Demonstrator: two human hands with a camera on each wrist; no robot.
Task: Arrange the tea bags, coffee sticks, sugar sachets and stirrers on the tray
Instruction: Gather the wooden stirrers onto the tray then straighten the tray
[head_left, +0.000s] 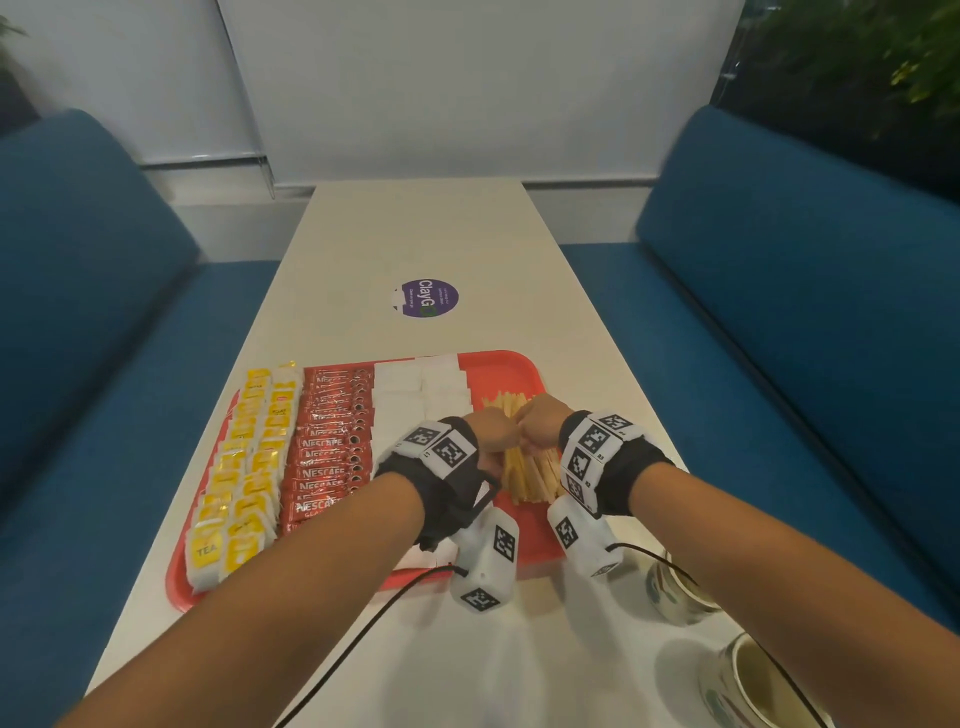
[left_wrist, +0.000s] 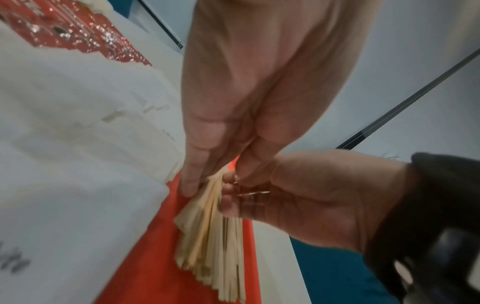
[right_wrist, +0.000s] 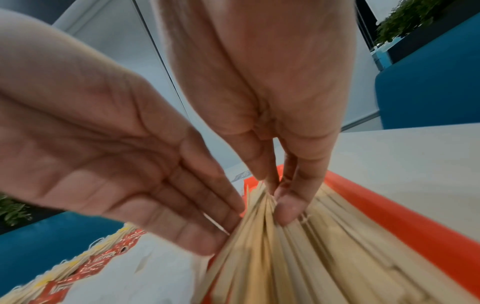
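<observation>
A red tray (head_left: 522, 525) holds yellow tea bags (head_left: 244, 467) at the left, then red coffee sticks (head_left: 327, 447), then white sugar sachets (head_left: 415, 395). Wooden stirrers (head_left: 530, 478) lie in a bundle at its right side. My left hand (head_left: 491, 434) and right hand (head_left: 540, 423) meet over that bundle, knuckles up. In the left wrist view the left hand (left_wrist: 218, 160) points straight fingers down onto the stirrers (left_wrist: 215, 246), and the right hand (left_wrist: 298, 195) presses from the other side. In the right wrist view the right hand (right_wrist: 280, 185) pushes its fingertips into the stirrers (right_wrist: 298, 257).
Two cups (head_left: 680, 592) (head_left: 763, 686) stand on the white table (head_left: 415, 234) at the near right, close to my right forearm. A purple round sticker (head_left: 426, 299) lies beyond the tray. Blue benches (head_left: 104, 312) (head_left: 805, 312) flank the table.
</observation>
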